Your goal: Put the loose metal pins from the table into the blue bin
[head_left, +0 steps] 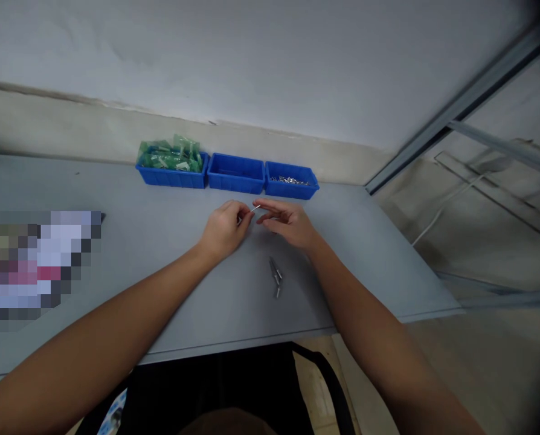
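My left hand [226, 229] is closed, with thumb and fingertips pinching a thin, shiny metal pin [255, 208] that points right. The pin's exact kind is too small to make out. Just right of it, my right hand [290, 223] has its fingers stretched out and apart, the fingertips close to the pin's free end. Whether they touch it I cannot tell. Below the hands, several small metal pieces [276, 275], like rivets with thin stems, lie loose on the grey table [197, 320].
Three blue bins line the wall: the left bin [173, 178] holds green plastic bags [170, 156], then the middle bin [236, 181], then the right bin [292, 190] with small metal pieces [290, 180]. A pixelated object [43, 260] lies at left. A metal frame [433, 121] stands right.
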Available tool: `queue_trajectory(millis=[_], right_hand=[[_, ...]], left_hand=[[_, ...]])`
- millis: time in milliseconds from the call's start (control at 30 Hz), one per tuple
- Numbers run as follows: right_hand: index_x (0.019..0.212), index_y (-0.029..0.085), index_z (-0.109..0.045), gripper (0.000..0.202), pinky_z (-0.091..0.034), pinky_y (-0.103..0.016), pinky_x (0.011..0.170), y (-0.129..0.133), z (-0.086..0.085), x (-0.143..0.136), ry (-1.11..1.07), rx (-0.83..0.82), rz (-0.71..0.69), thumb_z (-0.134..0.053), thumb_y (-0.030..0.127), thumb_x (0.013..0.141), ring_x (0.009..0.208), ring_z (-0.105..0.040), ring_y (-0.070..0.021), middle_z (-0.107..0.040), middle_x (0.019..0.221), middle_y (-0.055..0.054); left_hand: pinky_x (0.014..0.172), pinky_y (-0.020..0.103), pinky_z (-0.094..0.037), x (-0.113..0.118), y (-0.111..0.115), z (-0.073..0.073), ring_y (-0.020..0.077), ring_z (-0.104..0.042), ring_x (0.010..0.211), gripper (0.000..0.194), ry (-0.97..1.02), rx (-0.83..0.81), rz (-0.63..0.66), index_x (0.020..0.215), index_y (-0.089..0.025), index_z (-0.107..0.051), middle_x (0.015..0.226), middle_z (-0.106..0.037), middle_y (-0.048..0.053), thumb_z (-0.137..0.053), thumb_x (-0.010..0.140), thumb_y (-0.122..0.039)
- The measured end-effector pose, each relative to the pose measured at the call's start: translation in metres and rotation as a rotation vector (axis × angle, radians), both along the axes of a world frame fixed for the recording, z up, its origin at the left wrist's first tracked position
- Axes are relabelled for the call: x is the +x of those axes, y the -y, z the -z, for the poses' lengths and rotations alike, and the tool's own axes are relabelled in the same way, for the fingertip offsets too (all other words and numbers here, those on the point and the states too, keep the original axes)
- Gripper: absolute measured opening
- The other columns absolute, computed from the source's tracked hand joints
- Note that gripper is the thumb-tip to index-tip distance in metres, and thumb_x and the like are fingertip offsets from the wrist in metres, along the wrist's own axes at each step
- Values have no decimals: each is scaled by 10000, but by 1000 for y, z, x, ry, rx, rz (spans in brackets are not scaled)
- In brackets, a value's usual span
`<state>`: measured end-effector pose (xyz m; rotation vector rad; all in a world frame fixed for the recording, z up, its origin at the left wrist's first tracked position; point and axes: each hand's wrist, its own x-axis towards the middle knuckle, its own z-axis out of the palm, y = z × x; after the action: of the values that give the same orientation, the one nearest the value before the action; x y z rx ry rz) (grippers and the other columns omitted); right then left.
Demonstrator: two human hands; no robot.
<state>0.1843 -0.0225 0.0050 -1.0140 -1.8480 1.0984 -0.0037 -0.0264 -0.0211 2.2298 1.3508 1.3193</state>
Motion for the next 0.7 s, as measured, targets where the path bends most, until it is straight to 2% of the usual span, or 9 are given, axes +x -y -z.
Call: queue_trajectory(millis=[100,200,333,433,567,700], right_hand=[[1212,295,-617,442,-533,-364,821,-6,2,4,37,13,43,-622,303,770,956,-651,-190,-625,1251,-33],[1322,266,-521,529,-523,-394,861,-19,5,17,110,121,207,-577,354,803,1111,-595,-239,-565,1330,-65],[1447,212,-334,685,-394,-481,1032,-37,9,44,424,373,514,-550,383,820,1350,-356,-299,-397,1473,-102],[1477,204,-250,768,-281,-576,1079,-47,12,59,654,375,641,-561,390,800,1414,-180,-360,-315,1519,-104],[1491,244,-175,841,-226,-688,1030,-58,18,66,743,293,704,-571,419,770,1412,-94,-420,-247,1549,-89],[1493,281,-137,882,-220,-738,978,-68,28,72,741,309,683,-580,453,749,1404,-70,-450,-218,1556,-99]], left_hand=[[668,281,-477,0,-2,3,143,-569,697,112,18,3,-48,915,-173,-574,838,-633,48,-572,829,-245],[710,298,-488,1,-2,3,151,-574,743,252,33,-24,-79,1034,-166,-541,905,-628,60,-601,805,-251],[769,334,-490,3,-1,-1,181,-587,830,264,-16,-104,-64,1035,-159,-526,943,-623,76,-591,792,-239],[792,353,-488,5,0,-3,199,-589,874,238,-51,-136,-52,1015,-161,-528,964,-619,87,-571,792,-230],[804,361,-488,6,0,-5,202,-588,881,213,-93,-156,-40,988,-167,-527,964,-618,91,-559,784,-216],[792,362,-486,6,0,-5,203,-586,866,210,-113,-186,-40,986,-168,-530,956,-618,91,-553,784,-219]])
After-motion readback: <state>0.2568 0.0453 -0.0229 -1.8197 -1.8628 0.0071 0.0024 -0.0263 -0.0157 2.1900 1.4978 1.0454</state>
